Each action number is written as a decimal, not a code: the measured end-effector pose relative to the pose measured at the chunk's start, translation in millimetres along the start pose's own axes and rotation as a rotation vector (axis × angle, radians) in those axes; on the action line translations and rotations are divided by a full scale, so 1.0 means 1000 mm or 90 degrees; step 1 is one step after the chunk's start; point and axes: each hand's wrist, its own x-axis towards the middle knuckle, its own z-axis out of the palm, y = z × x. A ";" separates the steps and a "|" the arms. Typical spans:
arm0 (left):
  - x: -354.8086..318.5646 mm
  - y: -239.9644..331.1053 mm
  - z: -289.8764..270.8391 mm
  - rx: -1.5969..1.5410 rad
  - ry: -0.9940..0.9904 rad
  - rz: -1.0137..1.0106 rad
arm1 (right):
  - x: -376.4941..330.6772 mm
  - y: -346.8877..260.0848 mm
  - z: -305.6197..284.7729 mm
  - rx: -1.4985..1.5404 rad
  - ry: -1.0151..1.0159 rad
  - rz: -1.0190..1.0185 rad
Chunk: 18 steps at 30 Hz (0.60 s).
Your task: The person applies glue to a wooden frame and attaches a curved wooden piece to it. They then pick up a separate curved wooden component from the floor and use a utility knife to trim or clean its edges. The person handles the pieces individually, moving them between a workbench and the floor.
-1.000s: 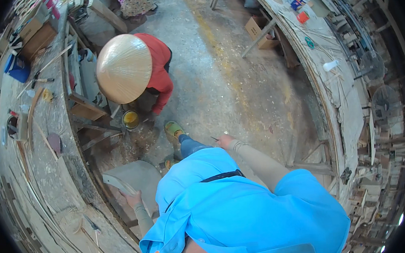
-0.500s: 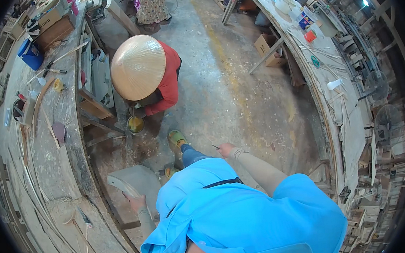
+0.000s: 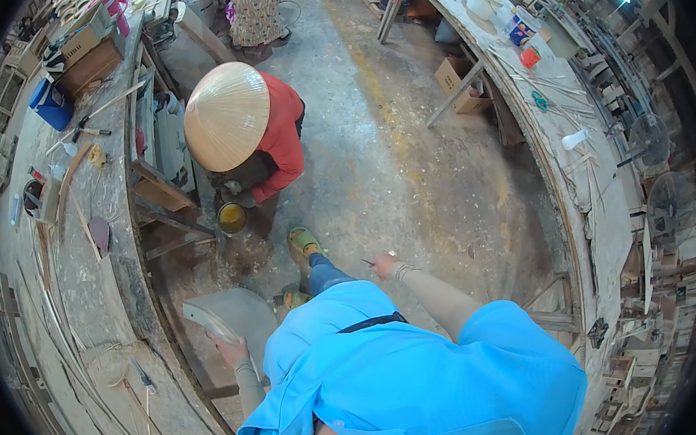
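My left hand (image 3: 229, 350) is closed on the edge of a grey curved panel (image 3: 245, 309), beside the left workbench and above the floor. The panel has a pale, thick curved rim and a broad flat face. My right hand (image 3: 384, 265) hangs out over the floor to the right of my legs. Its fingers are closed round a short, thin, dark tool (image 3: 367, 262), too small to name, whose tip points left.
Ahead on the left a person in a conical hat (image 3: 227, 116) crouches by a pot of yellow stuff (image 3: 232, 218). A cluttered workbench (image 3: 128, 276) runs along my left, another workbench (image 3: 563, 192) along my right. Farther off crouches a person in patterned clothes (image 3: 258, 12).
The crouching person's hat has shifted slightly left, and their hands have moved a little above the pot. My hands keep their grips, with the right slightly lower in view.
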 end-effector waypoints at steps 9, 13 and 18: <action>0.004 -0.032 0.019 0.060 0.041 0.031 | -0.001 -0.014 -0.012 0.087 0.002 0.031; 0.005 -0.001 0.001 -0.009 0.005 -0.006 | 0.006 -0.003 -0.008 0.050 0.011 -0.036; 0.002 0.010 -0.001 -0.038 0.038 0.003 | -0.009 -0.016 -0.031 0.078 0.001 -0.027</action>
